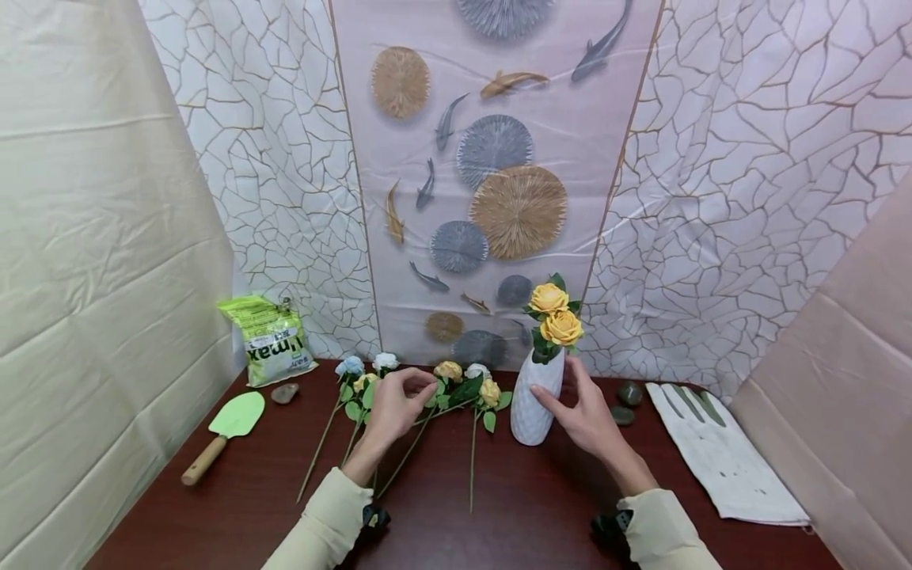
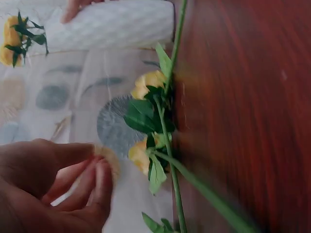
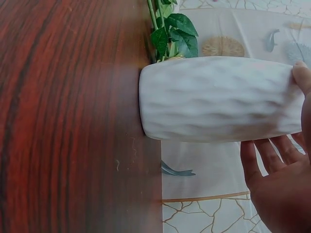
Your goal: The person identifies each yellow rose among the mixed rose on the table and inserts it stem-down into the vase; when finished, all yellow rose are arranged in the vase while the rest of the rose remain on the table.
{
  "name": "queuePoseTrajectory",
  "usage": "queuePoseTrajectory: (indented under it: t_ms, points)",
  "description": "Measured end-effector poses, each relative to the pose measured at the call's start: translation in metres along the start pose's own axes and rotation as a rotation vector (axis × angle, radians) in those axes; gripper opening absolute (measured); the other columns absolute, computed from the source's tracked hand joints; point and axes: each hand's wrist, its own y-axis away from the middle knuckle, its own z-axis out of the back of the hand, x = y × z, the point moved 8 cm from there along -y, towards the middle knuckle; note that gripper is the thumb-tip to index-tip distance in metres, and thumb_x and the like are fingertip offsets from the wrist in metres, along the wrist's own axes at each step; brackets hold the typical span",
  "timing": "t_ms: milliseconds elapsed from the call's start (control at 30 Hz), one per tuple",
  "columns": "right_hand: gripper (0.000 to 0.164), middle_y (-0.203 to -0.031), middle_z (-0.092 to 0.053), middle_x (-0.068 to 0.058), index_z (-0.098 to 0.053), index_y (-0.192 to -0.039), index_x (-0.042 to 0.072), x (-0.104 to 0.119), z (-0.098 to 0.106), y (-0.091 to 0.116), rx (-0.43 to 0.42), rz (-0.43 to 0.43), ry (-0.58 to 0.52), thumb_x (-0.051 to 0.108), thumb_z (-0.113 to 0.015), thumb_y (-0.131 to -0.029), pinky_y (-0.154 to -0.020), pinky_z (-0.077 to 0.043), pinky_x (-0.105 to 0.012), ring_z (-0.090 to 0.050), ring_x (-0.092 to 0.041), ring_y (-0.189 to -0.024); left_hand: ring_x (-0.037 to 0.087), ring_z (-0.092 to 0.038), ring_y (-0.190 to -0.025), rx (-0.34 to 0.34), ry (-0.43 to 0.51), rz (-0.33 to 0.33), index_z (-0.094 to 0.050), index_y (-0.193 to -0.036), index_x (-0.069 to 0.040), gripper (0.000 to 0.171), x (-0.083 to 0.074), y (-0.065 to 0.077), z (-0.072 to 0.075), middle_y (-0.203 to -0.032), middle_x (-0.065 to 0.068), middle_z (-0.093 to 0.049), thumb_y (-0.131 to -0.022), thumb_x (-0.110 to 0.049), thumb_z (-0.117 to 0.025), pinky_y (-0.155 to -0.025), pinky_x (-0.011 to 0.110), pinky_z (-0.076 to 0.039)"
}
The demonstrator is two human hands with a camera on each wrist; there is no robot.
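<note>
A white textured vase [image 1: 530,404] stands upright at the right of the middle, with two yellow roses [image 1: 559,321] in its mouth. My right hand [image 1: 587,412] holds the vase near its top, thumb on one side and fingers on the other; the right wrist view shows this grip on the vase [image 3: 218,99]. My left hand [image 1: 399,400] hovers over the loose flowers, its fingers loosely bent, thumb and fingertips close together, nothing between them. Below it lie yellow roses [image 1: 490,392] with long green stems; in the left wrist view the hand [image 2: 63,184] is beside a yellow rose [image 2: 138,158].
Blue flowers [image 1: 350,366] and white flowers [image 1: 385,361] lie at the back. Left are a green bag [image 1: 274,340], a stone [image 1: 285,393] and a green trowel [image 1: 238,416]. Dark stones [image 1: 630,393] and white gloves [image 1: 734,467] lie right. A patterned curtain [image 1: 499,198] hangs behind.
</note>
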Motion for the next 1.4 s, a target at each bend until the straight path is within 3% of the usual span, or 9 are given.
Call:
queuePoseTrajectory:
  t_ms: [133,333,533,667,767,867,1000,1133,1400]
  points:
    - [0.060,-0.127,-0.064,-0.005,-0.043,-0.144,0.014,0.018,0.001,0.004,0.016,-0.012,-0.009,0.032,-0.072,-0.094,-0.096,-0.053,-0.047,-0.061,-0.022,-0.118,0.007,-0.070,-0.073,0.108,-0.090,0.049,-0.079,-0.095,-0.015,0.006,0.011,0.003,-0.005,-0.085,-0.003,-0.077,-0.090,-0.015,-0.077,-0.067,0.025,-0.059]
    - [0.059,-0.127,-0.064,-0.006,-0.043,-0.142,0.011,0.020,-0.001,0.004,0.025,0.000,-0.019,0.032,-0.072,-0.095,-0.096,-0.054,-0.045,-0.062,-0.023,-0.118,0.008,-0.066,-0.067,0.262,-0.180,0.122,-0.078,-0.092,-0.010,0.007,0.021,0.012,-0.014,-0.076,-0.002,-0.074,-0.086,-0.006,-0.077,-0.062,0.026,-0.056]
    - [0.058,-0.126,-0.065,-0.006,-0.044,-0.141,0.011,0.020,0.000,0.002,0.026,0.010,-0.023,0.030,-0.073,-0.094,-0.095,-0.055,-0.041,-0.063,-0.023,-0.117,0.006,-0.065,-0.062,0.272,-0.276,0.058,-0.076,-0.090,-0.006,0.009,0.018,0.015,-0.018,-0.072,-0.001,-0.072,-0.083,-0.005,-0.080,-0.058,0.026,-0.056]
    - [0.058,-0.127,-0.065,-0.006,-0.044,-0.141,0.012,0.018,0.001,0.001,0.027,0.008,-0.031,0.030,-0.073,-0.094,-0.096,-0.055,-0.041,-0.063,-0.023,-0.118,0.006,-0.064,-0.061,0.276,-0.310,0.049,-0.075,-0.088,-0.007,0.013,0.018,0.015,-0.019,-0.071,-0.001,-0.072,-0.080,-0.007,-0.084,-0.058,0.026,-0.056]
    - [0.058,-0.128,-0.065,-0.006,-0.044,-0.141,0.012,0.017,0.000,0.001,0.028,0.011,-0.034,0.031,-0.072,-0.094,-0.097,-0.054,-0.041,-0.062,-0.023,-0.119,0.006,-0.063,-0.061,0.297,-0.312,0.080,-0.075,-0.088,-0.009,0.016,0.022,0.016,-0.020,-0.071,-0.003,-0.071,-0.078,-0.011,-0.087,-0.058,0.025,-0.055]
    - [0.058,-0.128,-0.064,-0.007,-0.043,-0.141,0.012,0.017,0.001,0.002,0.026,0.021,-0.039,0.032,-0.072,-0.095,-0.098,-0.054,-0.043,-0.062,-0.023,-0.119,0.007,-0.064,-0.058,0.332,-0.254,0.129,-0.074,-0.090,-0.009,0.017,0.025,0.017,-0.023,-0.070,-0.003,-0.070,-0.079,-0.011,-0.086,-0.057,0.026,-0.055]
    - [0.059,-0.129,-0.063,-0.007,-0.042,-0.142,0.013,0.016,0.001,0.003,0.024,0.033,-0.046,0.034,-0.071,-0.095,-0.099,-0.052,-0.046,-0.061,-0.022,-0.120,0.013,-0.069,-0.058,0.378,-0.092,0.218,-0.072,-0.099,-0.004,0.021,0.027,0.019,-0.025,-0.073,0.001,-0.073,-0.081,-0.007,-0.083,-0.057,0.031,-0.060]
    - [0.059,-0.130,-0.063,-0.007,-0.042,-0.143,0.014,0.014,0.002,0.003,0.022,0.034,-0.048,0.034,-0.071,-0.095,-0.100,-0.052,-0.049,-0.061,-0.022,-0.121,0.017,-0.072,-0.062,0.391,0.022,0.265,-0.069,-0.110,0.001,0.031,0.027,0.019,-0.023,-0.078,0.004,-0.075,-0.082,-0.006,-0.082,-0.061,0.036,-0.062]
    - [0.058,-0.130,-0.063,-0.009,-0.042,-0.142,0.010,0.020,0.005,0.003,0.029,0.034,-0.031,0.031,-0.070,-0.096,-0.099,-0.052,-0.049,-0.061,-0.025,-0.121,0.019,-0.074,-0.067,0.326,0.118,0.258,-0.067,-0.113,0.002,0.034,0.021,0.012,-0.016,-0.083,0.009,-0.075,-0.084,-0.007,-0.082,-0.065,0.040,-0.063]
